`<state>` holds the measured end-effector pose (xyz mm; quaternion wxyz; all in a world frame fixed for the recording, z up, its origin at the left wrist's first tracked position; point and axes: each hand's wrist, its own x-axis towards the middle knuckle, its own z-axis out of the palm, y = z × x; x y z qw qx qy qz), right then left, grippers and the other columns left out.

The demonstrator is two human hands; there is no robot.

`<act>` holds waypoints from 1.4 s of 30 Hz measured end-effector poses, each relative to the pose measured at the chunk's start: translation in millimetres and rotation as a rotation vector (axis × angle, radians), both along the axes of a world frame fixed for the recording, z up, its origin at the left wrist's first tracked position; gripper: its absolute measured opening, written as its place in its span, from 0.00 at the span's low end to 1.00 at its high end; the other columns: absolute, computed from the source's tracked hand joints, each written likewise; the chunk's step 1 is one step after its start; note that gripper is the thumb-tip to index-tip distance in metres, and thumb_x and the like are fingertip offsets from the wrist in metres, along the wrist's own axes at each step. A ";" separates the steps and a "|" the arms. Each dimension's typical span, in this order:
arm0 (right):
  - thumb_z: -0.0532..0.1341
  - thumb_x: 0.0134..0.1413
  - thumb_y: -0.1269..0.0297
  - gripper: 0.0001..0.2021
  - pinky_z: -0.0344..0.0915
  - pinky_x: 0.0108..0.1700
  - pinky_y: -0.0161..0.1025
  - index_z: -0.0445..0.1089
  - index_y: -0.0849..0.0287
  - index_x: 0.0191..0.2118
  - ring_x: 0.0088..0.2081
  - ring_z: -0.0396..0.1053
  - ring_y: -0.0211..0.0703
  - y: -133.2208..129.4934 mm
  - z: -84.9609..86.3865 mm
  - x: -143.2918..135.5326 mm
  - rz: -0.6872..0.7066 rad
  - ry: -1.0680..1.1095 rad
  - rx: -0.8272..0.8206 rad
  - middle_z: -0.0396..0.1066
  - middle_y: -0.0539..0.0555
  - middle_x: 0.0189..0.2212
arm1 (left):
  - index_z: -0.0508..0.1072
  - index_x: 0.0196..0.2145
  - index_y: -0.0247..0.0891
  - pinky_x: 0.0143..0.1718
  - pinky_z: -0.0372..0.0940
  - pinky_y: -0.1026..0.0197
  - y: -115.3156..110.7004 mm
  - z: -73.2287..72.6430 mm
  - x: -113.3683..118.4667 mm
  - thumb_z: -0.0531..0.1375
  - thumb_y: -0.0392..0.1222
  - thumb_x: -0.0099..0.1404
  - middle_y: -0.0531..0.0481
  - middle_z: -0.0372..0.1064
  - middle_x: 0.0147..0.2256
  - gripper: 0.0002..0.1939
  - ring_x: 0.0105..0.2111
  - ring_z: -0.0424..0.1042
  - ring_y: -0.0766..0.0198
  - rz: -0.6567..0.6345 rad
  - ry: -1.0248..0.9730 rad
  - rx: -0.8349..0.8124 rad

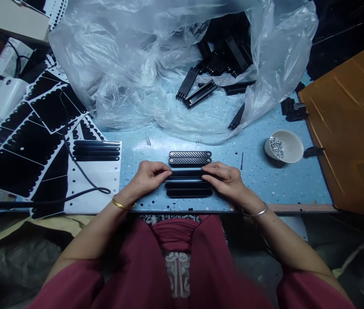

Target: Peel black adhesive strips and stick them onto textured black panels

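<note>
My left hand (154, 175) pinches the left end of a black strip (186, 174) lying across the blue speckled table. At the strip's right end, my right hand (222, 177) has thumb and fingers closed on it. Just above it lie two bars with a silvery cross-hatched pattern (190, 157), side by side. Below it are two plain black bars (189, 189), parallel to the strip and close to each other.
A clear plastic bag (130, 73) with many black parts (186, 83) spreads across the back. Sheets of black stickers (21, 146) and a cable (85, 174) lie left. At right stand a white bowl (293, 146) of small metal pieces and an orange-brown covered box (352, 124).
</note>
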<state>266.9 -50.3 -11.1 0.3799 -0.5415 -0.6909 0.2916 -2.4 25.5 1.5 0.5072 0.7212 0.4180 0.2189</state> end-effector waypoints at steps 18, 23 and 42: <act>0.65 0.53 0.58 0.11 0.68 0.27 0.36 0.76 0.59 0.40 0.26 0.70 0.39 -16.3 0.2 -2.4 -0.273 -0.061 0.004 0.73 0.53 0.27 | 0.78 0.32 0.31 0.23 0.61 0.69 -3.5 -3.3 1.5 0.65 0.43 0.57 0.51 0.71 0.21 0.11 0.21 0.67 0.70 0.051 -0.019 0.001; 0.67 0.50 0.56 0.13 0.66 0.25 0.34 0.75 0.59 0.37 0.22 0.66 0.35 -5.7 0.8 -0.3 -0.181 -0.057 -0.028 0.72 0.51 0.25 | 0.80 0.37 0.32 0.22 0.61 0.68 -4.3 -5.3 0.8 0.68 0.43 0.53 0.53 0.70 0.20 0.15 0.20 0.66 0.70 0.033 -0.057 -0.036; 0.65 0.55 0.58 0.13 0.65 0.29 0.36 0.73 0.59 0.23 0.25 0.70 0.38 8.2 -0.9 3.4 -0.086 0.049 -0.138 0.73 0.52 0.22 | 0.80 0.36 0.35 0.29 0.65 0.67 -3.4 -7.0 -0.3 0.66 0.39 0.57 0.49 0.78 0.30 0.09 0.27 0.73 0.67 -0.012 -0.013 0.029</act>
